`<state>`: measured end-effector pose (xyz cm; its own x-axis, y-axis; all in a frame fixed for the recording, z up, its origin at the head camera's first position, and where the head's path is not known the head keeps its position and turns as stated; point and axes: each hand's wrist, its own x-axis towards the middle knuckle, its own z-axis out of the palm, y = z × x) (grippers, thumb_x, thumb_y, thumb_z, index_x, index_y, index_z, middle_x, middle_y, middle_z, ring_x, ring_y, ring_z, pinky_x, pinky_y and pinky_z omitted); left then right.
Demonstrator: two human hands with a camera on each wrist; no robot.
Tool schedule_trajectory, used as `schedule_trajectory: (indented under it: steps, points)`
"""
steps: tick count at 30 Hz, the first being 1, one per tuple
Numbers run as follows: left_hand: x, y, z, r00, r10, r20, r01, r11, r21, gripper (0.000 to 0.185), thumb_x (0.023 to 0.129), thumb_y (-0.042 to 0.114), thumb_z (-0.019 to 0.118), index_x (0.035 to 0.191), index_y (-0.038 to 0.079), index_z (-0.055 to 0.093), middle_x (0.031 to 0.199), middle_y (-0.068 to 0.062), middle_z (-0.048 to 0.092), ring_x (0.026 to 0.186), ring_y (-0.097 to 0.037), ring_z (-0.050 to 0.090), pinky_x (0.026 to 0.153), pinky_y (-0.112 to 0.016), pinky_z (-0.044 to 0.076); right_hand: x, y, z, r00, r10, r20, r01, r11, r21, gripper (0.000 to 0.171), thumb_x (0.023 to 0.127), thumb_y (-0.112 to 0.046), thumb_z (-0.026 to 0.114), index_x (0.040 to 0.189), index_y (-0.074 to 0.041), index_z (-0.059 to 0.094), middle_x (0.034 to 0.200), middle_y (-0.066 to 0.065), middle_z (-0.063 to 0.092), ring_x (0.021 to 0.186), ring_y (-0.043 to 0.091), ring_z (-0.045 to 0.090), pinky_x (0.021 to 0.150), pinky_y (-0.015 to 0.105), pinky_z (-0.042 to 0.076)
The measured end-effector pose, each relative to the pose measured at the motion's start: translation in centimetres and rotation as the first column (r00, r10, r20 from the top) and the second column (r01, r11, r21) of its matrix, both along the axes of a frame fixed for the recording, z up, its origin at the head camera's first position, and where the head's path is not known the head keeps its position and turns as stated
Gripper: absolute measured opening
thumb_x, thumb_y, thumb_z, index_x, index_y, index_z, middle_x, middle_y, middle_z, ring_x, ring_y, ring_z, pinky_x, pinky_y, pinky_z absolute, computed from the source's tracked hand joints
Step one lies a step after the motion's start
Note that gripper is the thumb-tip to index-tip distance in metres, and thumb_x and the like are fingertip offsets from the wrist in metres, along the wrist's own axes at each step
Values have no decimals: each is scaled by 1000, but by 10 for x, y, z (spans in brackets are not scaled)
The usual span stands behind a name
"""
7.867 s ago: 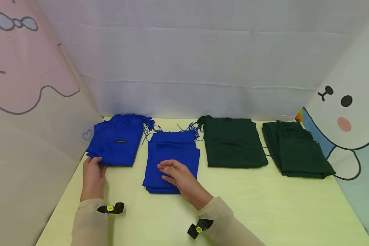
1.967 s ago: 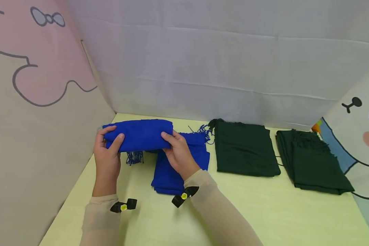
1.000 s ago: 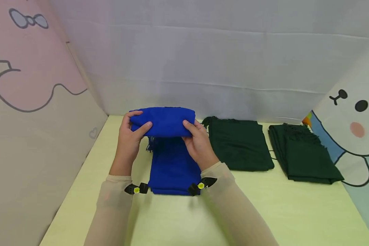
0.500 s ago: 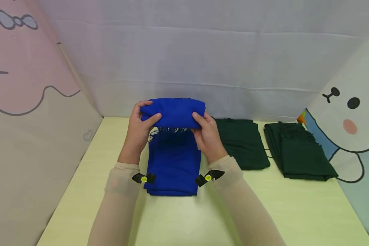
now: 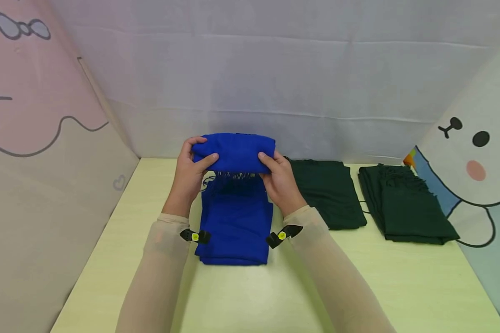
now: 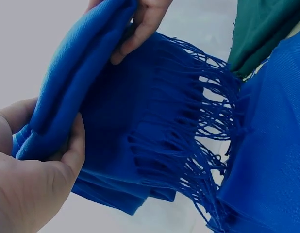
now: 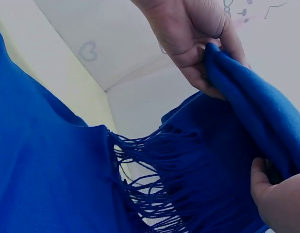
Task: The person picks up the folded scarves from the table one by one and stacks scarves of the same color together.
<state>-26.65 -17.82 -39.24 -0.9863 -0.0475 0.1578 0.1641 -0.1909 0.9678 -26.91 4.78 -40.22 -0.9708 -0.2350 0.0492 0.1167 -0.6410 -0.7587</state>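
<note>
Both hands hold up a folded blue scarf [image 5: 237, 152] above the table in the head view. My left hand [image 5: 188, 169] grips its left end, thumb on the near side and fingers behind. My right hand [image 5: 279, 178] pinches the right end in the same way. In the left wrist view the lifted scarf [image 6: 67, 73] is bent over at the top, and its fringe hangs toward the lower cloth. A second folded blue scarf [image 5: 235, 231] lies flat on the table below, its far end shaded and partly covered by the fringe.
A folded dark green scarf [image 5: 327, 199] lies right of the blue one, partly hidden by my right hand. Another green scarf [image 5: 408, 208] with fringe lies farther right. White cloth walls [image 5: 250, 83] enclose the pale yellow table [image 5: 233, 300] at the back and sides.
The left blue scarf, flat on the table at first, was picked up by both hands, then carried right over the second blue scarf. Over the last half second it has stayed almost still.
</note>
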Motion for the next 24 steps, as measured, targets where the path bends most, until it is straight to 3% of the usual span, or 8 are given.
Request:
schedule_trajectory:
  steps: [7,15,20,24]
  points:
    - [7,0,-4,999,36,17,-34,995,-95,46,92,11,72,131,17,49,144,-9,45,129,-27,48,105,-43,47,6,3,-9,997,27,73,-24,999,-33,45,102,-9,57,146,-6,47,146,8,45,123,19,51,104,32,45]
    - [30,-3,-20,991,47,121,-30,989,-144,49,93,16,72,135,17,47,147,-8,44,133,-27,45,109,-48,42,22,6,-23,988,30,148,-28,999,-17,38,101,-8,57,139,-3,52,134,7,52,112,17,55,100,31,48]
    - [47,-2,-26,988,49,145,-29,991,-133,48,94,15,71,134,15,47,145,-8,46,130,-25,47,106,-42,46,37,7,-28,983,34,179,-36,999,7,38,101,-8,57,139,-3,51,126,6,52,104,16,55,93,29,48]
    - [59,-2,-29,985,41,165,-20,991,-130,46,94,13,70,134,13,46,141,-10,47,126,-26,49,99,-32,50,49,9,-32,979,49,199,-57,998,39,43,102,-10,57,144,-5,48,138,6,51,115,18,55,99,32,47]
